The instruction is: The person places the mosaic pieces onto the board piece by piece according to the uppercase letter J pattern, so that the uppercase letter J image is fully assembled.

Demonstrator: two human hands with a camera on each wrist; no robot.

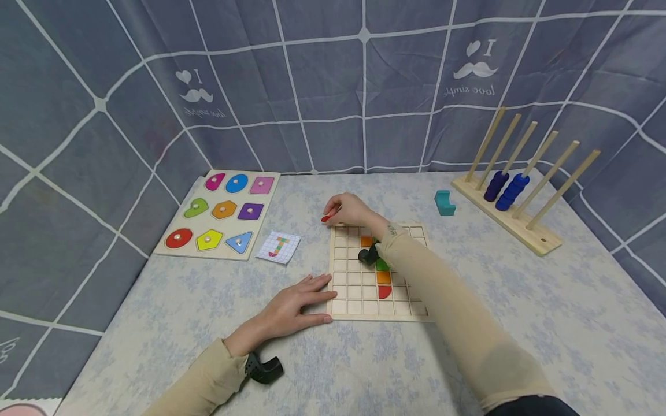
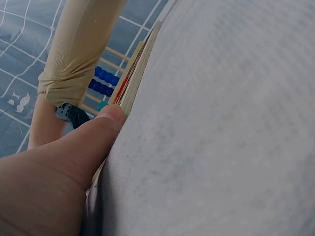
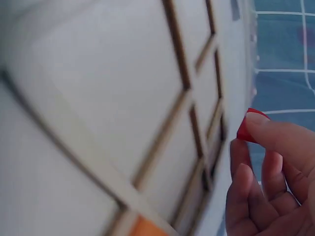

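Note:
My right hand [image 1: 350,209] pinches a small red tile [image 3: 243,132] between thumb and finger, above the far left corner of a wooden grid board [image 1: 382,317]. In the grid sit a red rounded tile [image 1: 384,292], an orange tile [image 1: 383,278], a green tile [image 1: 382,265] and another orange tile [image 1: 366,241]. The right wrist and sleeve hide part of the grid. With fingers extended, my left hand [image 1: 291,306] touches the board's left edge; its thumb [image 2: 110,115] presses there in the left wrist view. A picture card [image 1: 288,254] with a coloured tile pattern lies left of the board.
A shape puzzle board [image 1: 208,222] with knobbed pieces lies at the back left. At the back right stands a wooden peg rack [image 1: 543,241] with upright rods, two of them carrying blue beads [image 1: 512,192]. A teal block [image 1: 444,203] lies left of the rack. Curtains surround the table.

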